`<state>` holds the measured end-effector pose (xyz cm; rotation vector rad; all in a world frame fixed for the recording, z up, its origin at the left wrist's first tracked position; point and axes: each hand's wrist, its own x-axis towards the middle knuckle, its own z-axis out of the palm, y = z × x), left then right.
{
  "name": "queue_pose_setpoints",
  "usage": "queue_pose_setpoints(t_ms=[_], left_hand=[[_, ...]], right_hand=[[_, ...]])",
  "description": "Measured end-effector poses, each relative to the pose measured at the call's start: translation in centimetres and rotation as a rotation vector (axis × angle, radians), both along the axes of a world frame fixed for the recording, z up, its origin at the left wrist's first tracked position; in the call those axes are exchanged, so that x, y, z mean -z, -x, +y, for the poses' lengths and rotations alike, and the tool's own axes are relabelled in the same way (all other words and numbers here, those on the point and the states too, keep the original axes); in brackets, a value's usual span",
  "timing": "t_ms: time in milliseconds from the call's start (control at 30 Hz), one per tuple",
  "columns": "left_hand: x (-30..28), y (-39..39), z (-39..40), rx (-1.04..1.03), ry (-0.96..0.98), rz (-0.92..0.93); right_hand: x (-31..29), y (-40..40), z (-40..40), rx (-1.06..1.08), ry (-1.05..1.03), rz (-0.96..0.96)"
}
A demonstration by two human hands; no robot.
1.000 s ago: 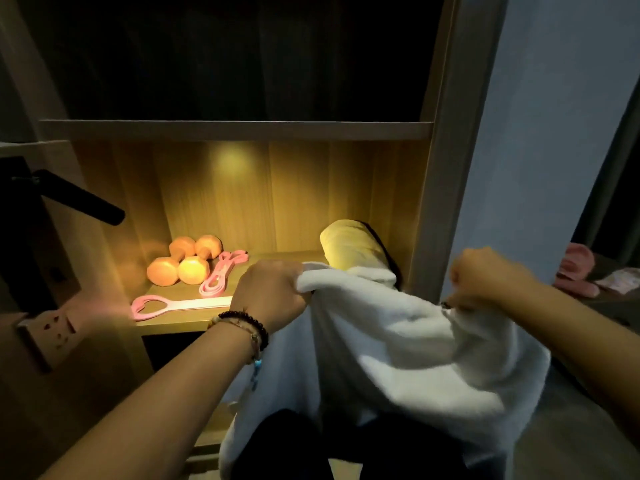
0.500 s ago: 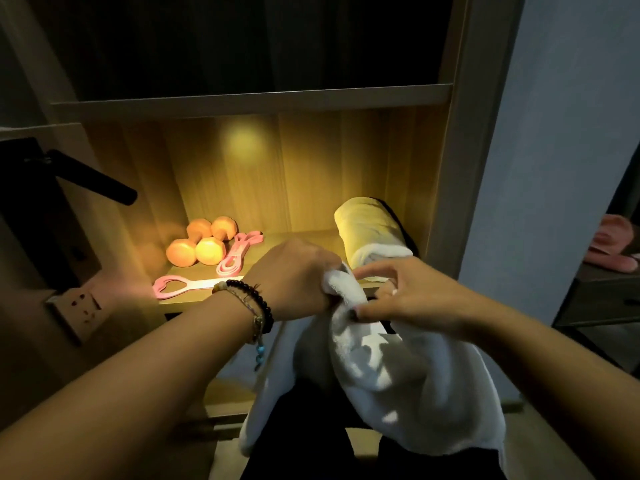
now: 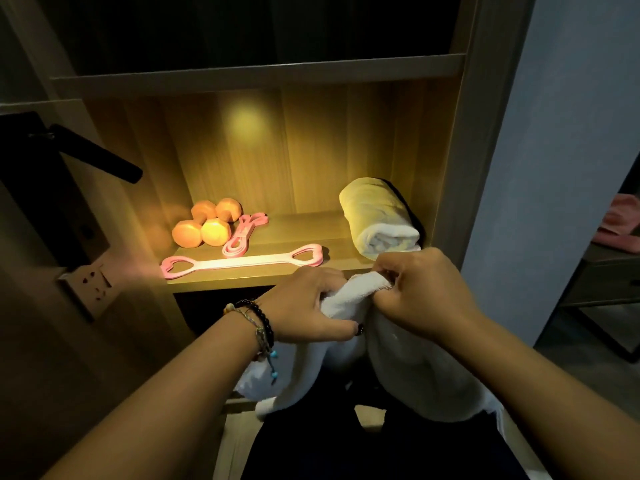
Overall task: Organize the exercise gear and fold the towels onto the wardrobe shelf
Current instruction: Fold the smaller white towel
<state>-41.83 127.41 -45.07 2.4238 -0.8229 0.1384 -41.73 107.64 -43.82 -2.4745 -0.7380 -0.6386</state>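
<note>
A white towel (image 3: 415,368) hangs doubled in front of the lit wardrobe shelf (image 3: 277,237). My left hand (image 3: 308,306) and my right hand (image 3: 415,292) grip its top edge side by side, just below the shelf's front lip. On the shelf lie two orange dumbbells (image 3: 206,226) at the left, a coiled pink band (image 3: 244,233) beside them, and a flat pink resistance strap (image 3: 242,261) along the front. A rolled towel (image 3: 379,220) lies at the shelf's right end.
A black door handle (image 3: 97,154) and a wall socket (image 3: 91,282) stick out at the left. The wardrobe's right upright (image 3: 464,133) stands beside a grey wall. A dark table with pink cloth (image 3: 620,220) is at far right.
My hands have come together, bringing the towel's two corners to meet, so the towel now hangs folded in half. The view has dropped, showing more of the shelf.
</note>
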Motion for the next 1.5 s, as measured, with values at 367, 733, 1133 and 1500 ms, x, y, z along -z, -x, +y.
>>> queue_pose_setpoints(t_ms=[367, 733, 1133, 1500], left_hand=[[5.4, 2.4, 1.7, -0.280, -0.256, -0.326], [9.8, 6.0, 4.2, -0.528, -0.134, -0.400], [10.3, 6.4, 5.8, -0.654, 0.107, -0.446], [11.0, 9.4, 5.1, -0.729, 0.197, -0.538]], right_hand=[[4.5, 0.2, 0.5, 0.043, -0.208, 0.039], [6.9, 1.3, 0.3, 0.072, -0.291, 0.005], [6.9, 0.7, -0.2, 0.109, -0.326, -0.035], [7.7, 1.6, -0.7, 0.084, -0.315, -0.012]])
